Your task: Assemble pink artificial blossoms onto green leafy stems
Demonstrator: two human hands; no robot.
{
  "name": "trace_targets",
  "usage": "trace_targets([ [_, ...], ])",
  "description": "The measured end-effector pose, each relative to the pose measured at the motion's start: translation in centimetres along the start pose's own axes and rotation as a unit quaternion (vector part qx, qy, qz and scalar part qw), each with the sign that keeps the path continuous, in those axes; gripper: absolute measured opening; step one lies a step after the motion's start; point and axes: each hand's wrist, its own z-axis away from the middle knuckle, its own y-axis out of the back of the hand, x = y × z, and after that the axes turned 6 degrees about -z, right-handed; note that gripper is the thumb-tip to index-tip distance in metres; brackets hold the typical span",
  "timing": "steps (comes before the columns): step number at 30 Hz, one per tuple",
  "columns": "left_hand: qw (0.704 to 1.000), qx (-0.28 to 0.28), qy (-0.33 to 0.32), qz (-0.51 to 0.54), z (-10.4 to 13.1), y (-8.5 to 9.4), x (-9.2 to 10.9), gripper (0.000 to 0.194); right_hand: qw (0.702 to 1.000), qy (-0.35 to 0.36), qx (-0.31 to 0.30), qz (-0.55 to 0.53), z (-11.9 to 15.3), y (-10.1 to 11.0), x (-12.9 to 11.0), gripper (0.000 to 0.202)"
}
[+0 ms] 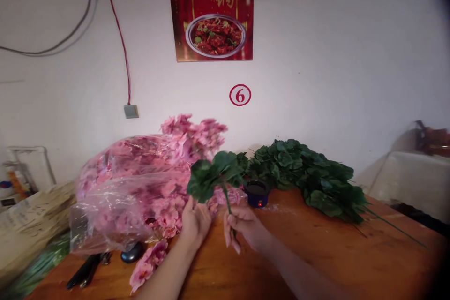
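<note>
Head view shows a green leaf sprig (214, 176) held up over the wooden table (316, 253): a cluster of broad, dark green leaves fanning out at the top of a thin green stem that runs down and slightly right. The leaves look matte and artificial, with a few paler patches where light catches them.

The right hand (242, 227) is clenched around the lower part of the stem, fingers curled over it, so the leaf cluster stands above and a little left of that hand. The left hand (195, 222) sits just beside it, below the leaves, its fingers reaching into the pink blossoms (165, 206); whether it grips any of them cannot be told.

The blossoms spill from a clear plastic bag (116, 197) on the left of the table, with one loose pink spray (146, 267) lying near the left forearm. Behind the sprig stands a small dark blue pot (256, 193) with a red light, and to its right lies a heap of green leaf stems (309, 178). Dark pliers (84, 271) lie at the table's left edge.
</note>
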Motion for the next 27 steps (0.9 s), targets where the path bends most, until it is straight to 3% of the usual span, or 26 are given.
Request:
trace_targets([
  [2, 0.998, -0.047, 0.032, -0.003, 0.3, 0.2, -0.2, 0.045, 0.993, 0.102, 0.055, 0.006, 0.4, 0.5, -1.7, 0.035],
  [5, 0.994, -0.08, 0.068, -0.024, 0.7, 0.5, -0.4, 0.054, 0.958, 0.253, 0.133, 0.033, 1.2, 1.2, -3.9, 0.036],
  [9, 0.99, -0.096, 0.092, -0.04, 0.8, 0.6, -0.9, 0.055, 0.91, 0.352, 0.217, 0.034, 1.4, 1.9, -5.1, 0.05],
  [14, 0.99, -0.079, 0.103, -0.052, 0.7, 0.5, -1.0, 0.048, 0.882, 0.32, 0.344, 0.037, 0.2, 3.2, -4.4, 0.029],
  [17, 0.99, -0.066, 0.109, -0.062, 0.7, 0.3, -1.0, 0.046, 0.85, 0.3, 0.431, 0.027, -0.5, 5.2, -3.9, 0.029],
  [20, 0.99, -0.055, 0.112, -0.072, 0.6, 0.2, -1.0, 0.042, 0.781, 0.305, 0.545, 0.002, -0.3, 8.4, -4.2, 0.032],
  [23, 0.989, -0.053, 0.109, -0.081, 0.6, 0.3, -1.3, 0.036, 0.668, 0.293, 0.683, -0.032, 0.9, 12.3, -5.0, 0.03],
  [27, 0.988, -0.049, 0.112, -0.094, 0.6, 0.5, -1.8, 0.033, 0.592, 0.275, 0.756, -0.043, 3.3, 16.9, -5.7, 0.024],
])
